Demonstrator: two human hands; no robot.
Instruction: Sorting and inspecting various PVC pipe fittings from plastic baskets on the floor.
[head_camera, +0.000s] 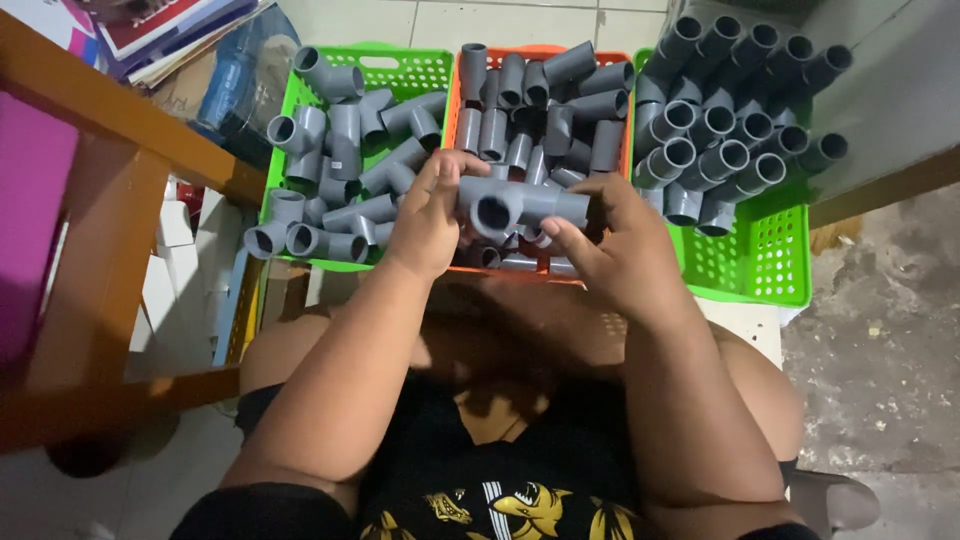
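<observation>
My left hand and my right hand together hold a grey plastic tee pipe fitting above the middle basket. The left hand grips its left end, and the right hand's fingers wrap its right end. One open socket of the fitting faces me. Under the hands stands an orange basket full of short grey pipe pieces.
A green basket at the left holds grey tee fittings. Another green basket at the right holds stacked grey elbow fittings. A wooden table leg and rail stand at the left, with books above. My knees sit below the baskets.
</observation>
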